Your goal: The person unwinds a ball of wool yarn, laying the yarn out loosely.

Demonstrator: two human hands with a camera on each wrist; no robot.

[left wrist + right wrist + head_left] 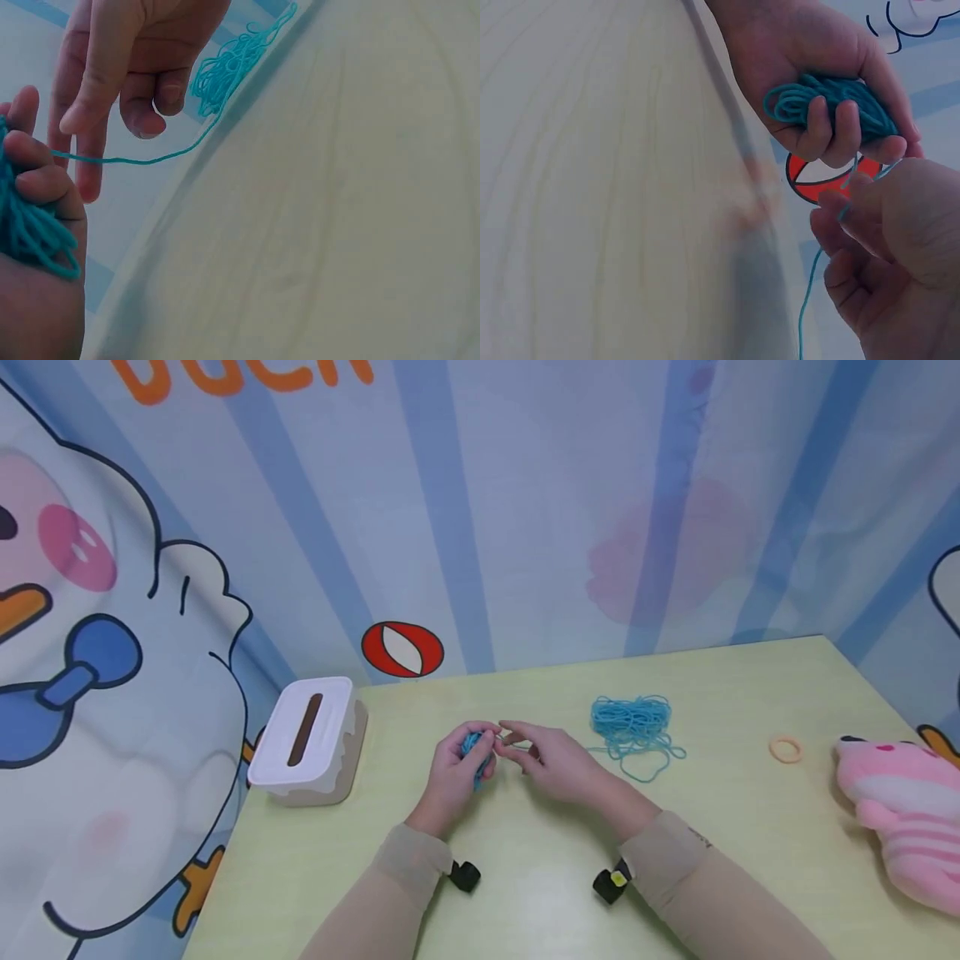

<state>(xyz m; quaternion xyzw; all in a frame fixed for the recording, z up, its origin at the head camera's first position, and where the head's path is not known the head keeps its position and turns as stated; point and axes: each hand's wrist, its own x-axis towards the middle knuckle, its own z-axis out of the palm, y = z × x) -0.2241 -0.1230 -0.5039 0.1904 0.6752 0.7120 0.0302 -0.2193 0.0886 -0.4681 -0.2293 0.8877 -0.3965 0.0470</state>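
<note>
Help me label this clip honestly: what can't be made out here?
Middle of the blue yarn bundle: right wrist view, behind the left grip.
Whether the right grip pinches the strand: right wrist view, overlapping fingers hide it.
Plush toy's far side: head view, cut by the right edge.
Box's contents: head view, under its lid.

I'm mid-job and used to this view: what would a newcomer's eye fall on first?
Probably the bright blue bundle of string gripped in the left hand, with the right hand close beside it. Next, the loose blue pile on the table, then the pink plush toy at the head view's far right.
</note>
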